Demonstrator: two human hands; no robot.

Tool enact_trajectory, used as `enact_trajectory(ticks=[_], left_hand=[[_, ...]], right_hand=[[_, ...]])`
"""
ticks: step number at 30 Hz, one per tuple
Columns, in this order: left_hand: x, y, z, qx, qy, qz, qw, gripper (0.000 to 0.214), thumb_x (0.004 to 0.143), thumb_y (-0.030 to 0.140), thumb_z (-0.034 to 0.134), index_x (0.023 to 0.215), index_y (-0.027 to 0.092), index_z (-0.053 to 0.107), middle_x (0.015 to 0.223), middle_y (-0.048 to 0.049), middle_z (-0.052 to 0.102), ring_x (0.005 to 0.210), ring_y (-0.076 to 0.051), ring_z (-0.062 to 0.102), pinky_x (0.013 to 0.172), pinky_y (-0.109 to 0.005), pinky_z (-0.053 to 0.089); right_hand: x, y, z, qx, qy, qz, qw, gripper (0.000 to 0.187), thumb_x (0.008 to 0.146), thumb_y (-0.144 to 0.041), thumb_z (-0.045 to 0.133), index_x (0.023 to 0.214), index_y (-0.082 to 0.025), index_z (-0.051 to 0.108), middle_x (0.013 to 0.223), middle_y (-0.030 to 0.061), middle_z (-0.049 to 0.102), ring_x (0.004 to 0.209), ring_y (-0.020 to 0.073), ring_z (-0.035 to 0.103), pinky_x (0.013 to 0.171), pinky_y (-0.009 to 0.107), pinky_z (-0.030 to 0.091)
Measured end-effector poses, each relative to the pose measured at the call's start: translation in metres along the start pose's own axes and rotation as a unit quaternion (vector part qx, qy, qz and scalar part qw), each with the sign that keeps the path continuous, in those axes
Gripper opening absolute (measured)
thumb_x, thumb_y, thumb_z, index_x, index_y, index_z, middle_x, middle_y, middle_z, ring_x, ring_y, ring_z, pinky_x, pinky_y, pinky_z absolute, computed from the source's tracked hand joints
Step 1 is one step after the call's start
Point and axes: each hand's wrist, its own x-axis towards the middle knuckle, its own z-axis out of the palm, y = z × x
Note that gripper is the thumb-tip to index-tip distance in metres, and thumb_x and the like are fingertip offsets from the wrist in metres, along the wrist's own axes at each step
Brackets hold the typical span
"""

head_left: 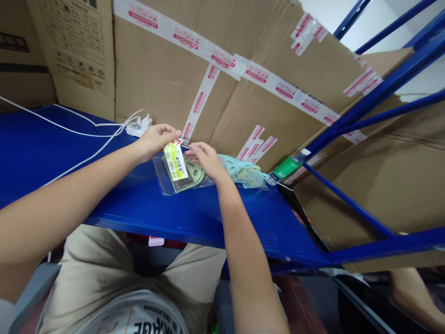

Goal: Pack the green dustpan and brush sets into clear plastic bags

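- A label, yellow-green and white with printing and a barcode, stands out over a clear bag with a pale-green plastic piece inside; these lie around the middle of the blue tabletop, closer to its far edge than to its near one
- The label's long axis runs from the far edge toward the near edge, leaning a little to the right; its upper end, with a red mark, points at the far edge, its lower end at the near edge
- The pale-green piece has its rounded, slotted part toward the tabletop's right end
- The left hand is closed narrow, thumb and fingertips pinching the label's upper end
- The right hand reaches over the bag, fingers loosely bent and close together, pointing left toward the label; I cannot tell whether they grip anything
- Right of that hand, more packed pieces in light blue and green lie along the far edge; a bottle with a green label leans just beyond them, at the far right corner
- Left of the left hand, a white power strip with cables sits by the far edge, against taped cardboard
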Motion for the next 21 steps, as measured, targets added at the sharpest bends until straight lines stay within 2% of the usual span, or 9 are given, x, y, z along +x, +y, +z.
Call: enact_trajectory(ticks=[2,4,8,11,13,16,19,21], left_hand=[[-0.004,-0.002,0.005,0.014,-0.011,0.029,0.999,0.02,0.074,0.027,0.082,0.073,0.02,0.063,0.057,0.0039,0.061,0.05,-0.01,0.056,0.052,-0.022,0.045],[-0.005,-0.005,0.007,0.028,-0.018,0.047,0.998,0.02,0.073,0.028,0.083,0.076,0.02,0.064,0.058,0.0041,0.062,0.051,-0.01,0.056,0.052,-0.022,0.044],[0.0,-0.011,0.003,0.044,-0.019,0.044,0.998,0.022,0.072,0.032,0.083,0.079,0.022,0.064,0.061,0.0038,0.062,0.055,-0.013,0.059,0.057,-0.026,0.046],[0.005,-0.014,0.001,0.023,-0.004,0.033,0.999,0.024,0.074,0.037,0.081,0.078,0.022,0.062,0.064,0.0028,0.063,0.058,-0.013,0.06,0.06,-0.027,0.048],[0.005,-0.014,0.001,-0.005,-0.009,0.019,1.0,0.027,0.076,0.042,0.079,0.079,0.021,0.063,0.068,0.0011,0.065,0.06,-0.014,0.062,0.063,-0.029,0.05],[-0.001,-0.014,0.006,-0.037,-0.061,-0.01,0.997,0.032,0.074,0.047,0.08,0.082,0.019,0.067,0.073,-0.0023,0.069,0.066,-0.016,0.066,0.068,-0.032,0.054],[-0.007,-0.014,0.01,-0.043,-0.094,-0.021,0.994,0.031,0.067,0.04,0.085,0.081,0.017,0.069,0.074,-0.0025,0.07,0.068,-0.017,0.067,0.071,-0.033,0.055],[-0.009,-0.013,0.011,-0.042,-0.094,-0.021,0.995,0.027,0.067,0.036,0.085,0.08,0.017,0.07,0.072,-0.002,0.071,0.068,-0.017,0.067,0.07,-0.032,0.055]], right_hand=[[-0.003,-0.007,0.014,0.049,-0.074,0.009,0.996,0.025,0.085,-0.045,0.071,0.078,-0.022,0.065,0.083,0.0013,0.073,0.077,0.0152,0.067,0.077,0.029,0.055],[-0.006,-0.01,0.023,0.077,-0.094,0.024,0.992,0.033,0.08,-0.05,0.077,0.069,-0.021,0.063,0.071,-0.0016,0.068,0.066,0.0125,0.061,0.067,0.025,0.052],[-0.011,-0.014,0.024,0.118,-0.084,0.058,0.988,0.04,0.076,-0.052,0.079,0.061,-0.022,0.058,0.058,-0.0064,0.058,0.054,0.0086,0.051,0.054,0.02,0.044],[-0.012,-0.016,0.023,0.13,-0.079,0.072,0.986,0.039,0.076,-0.049,0.081,0.061,-0.022,0.057,0.057,-0.0071,0.057,0.052,0.0077,0.05,0.052,0.019,0.042],[-0.011,-0.016,0.024,0.138,-0.065,0.075,0.986,0.037,0.076,-0.048,0.081,0.062,-0.022,0.058,0.059,-0.0067,0.059,0.054,0.008,0.052,0.053,0.018,0.044],[-0.009,-0.016,0.027,0.141,-0.042,0.074,0.986,0.034,0.078,-0.046,0.079,0.065,-0.022,0.06,0.063,-0.0057,0.062,0.059,0.009,0.057,0.058,0.019,0.049],[-0.013,-0.026,0.024,0.099,-0.036,0.076,0.992,0.032,0.08,-0.044,0.078,0.065,-0.021,0.061,0.065,-0.0038,0.064,0.063,0.0105,0.06,0.062,0.021,0.052],[-0.02,-0.04,0.012,0.056,0.007,0.047,0.997,0.029,0.083,-0.041,0.077,0.067,-0.021,0.064,0.068,-0.0019,0.066,0.069,0.0117,0.062,0.067,0.023,0.054]])
